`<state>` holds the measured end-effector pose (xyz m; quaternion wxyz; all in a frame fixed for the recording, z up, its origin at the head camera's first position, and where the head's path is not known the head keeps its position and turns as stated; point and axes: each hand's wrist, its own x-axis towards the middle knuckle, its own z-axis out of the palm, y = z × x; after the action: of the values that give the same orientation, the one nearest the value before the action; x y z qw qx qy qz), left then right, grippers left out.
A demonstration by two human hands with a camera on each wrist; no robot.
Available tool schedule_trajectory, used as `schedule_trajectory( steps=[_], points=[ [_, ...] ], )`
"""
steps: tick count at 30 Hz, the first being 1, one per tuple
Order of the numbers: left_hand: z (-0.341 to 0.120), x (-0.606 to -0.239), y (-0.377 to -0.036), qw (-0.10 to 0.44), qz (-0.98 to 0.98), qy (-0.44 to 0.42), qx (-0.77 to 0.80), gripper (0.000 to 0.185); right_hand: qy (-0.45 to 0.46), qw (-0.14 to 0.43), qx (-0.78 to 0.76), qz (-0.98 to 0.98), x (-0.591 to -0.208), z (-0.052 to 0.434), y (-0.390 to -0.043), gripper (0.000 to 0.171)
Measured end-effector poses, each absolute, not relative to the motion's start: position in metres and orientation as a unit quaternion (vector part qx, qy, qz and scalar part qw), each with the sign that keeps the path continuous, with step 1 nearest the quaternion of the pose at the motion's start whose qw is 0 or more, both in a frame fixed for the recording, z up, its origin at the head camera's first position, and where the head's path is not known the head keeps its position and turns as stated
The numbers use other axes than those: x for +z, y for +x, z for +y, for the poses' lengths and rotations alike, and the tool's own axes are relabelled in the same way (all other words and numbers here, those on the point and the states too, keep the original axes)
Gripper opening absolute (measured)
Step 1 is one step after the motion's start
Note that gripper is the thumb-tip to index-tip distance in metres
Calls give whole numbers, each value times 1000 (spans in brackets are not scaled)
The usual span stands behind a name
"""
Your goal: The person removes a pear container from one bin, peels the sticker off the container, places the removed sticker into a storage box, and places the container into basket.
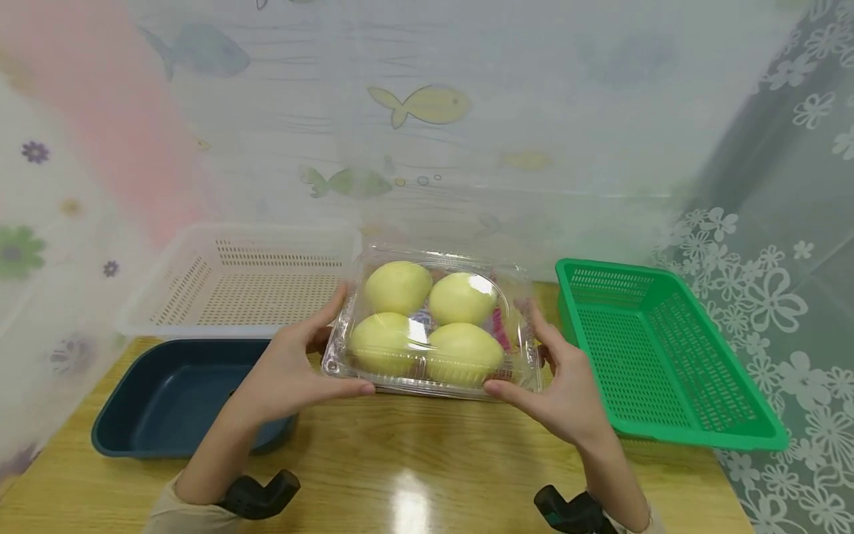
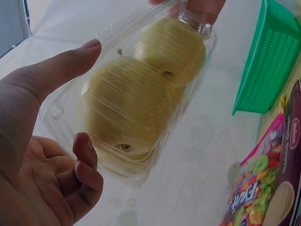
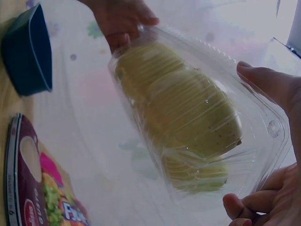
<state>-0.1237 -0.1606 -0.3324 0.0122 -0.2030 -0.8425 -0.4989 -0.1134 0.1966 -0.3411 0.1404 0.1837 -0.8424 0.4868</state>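
Observation:
A clear plastic clamshell box [image 1: 434, 326] with several yellow-green fruits inside is held up over the wooden table [image 1: 427, 460], tilted toward me. My left hand [image 1: 300, 371] grips its left end, thumb on the lid and fingers underneath. My right hand [image 1: 554, 382] grips the right end the same way. The left wrist view shows the box [image 2: 136, 94] between thumb and curled fingers [image 2: 87, 165]. In the right wrist view the box [image 3: 188, 113] sits against my right hand [image 3: 275, 141], with the other hand at its far end.
A dark blue tub [image 1: 173, 400] sits at the left, a white perforated basket [image 1: 247, 278] behind it, and a green perforated basket [image 1: 660, 356] at the right. A colourful snack packet [image 2: 263, 188] lies on the table under the box. Patterned curtains hang behind.

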Motion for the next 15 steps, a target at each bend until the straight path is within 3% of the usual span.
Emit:
schedule_trajectory(
  steps=[15],
  points=[
    [-206,-340,-137,31,-870,-205,-448,119,190,57,544,-815,-355,153,-135,120]
  ],
)
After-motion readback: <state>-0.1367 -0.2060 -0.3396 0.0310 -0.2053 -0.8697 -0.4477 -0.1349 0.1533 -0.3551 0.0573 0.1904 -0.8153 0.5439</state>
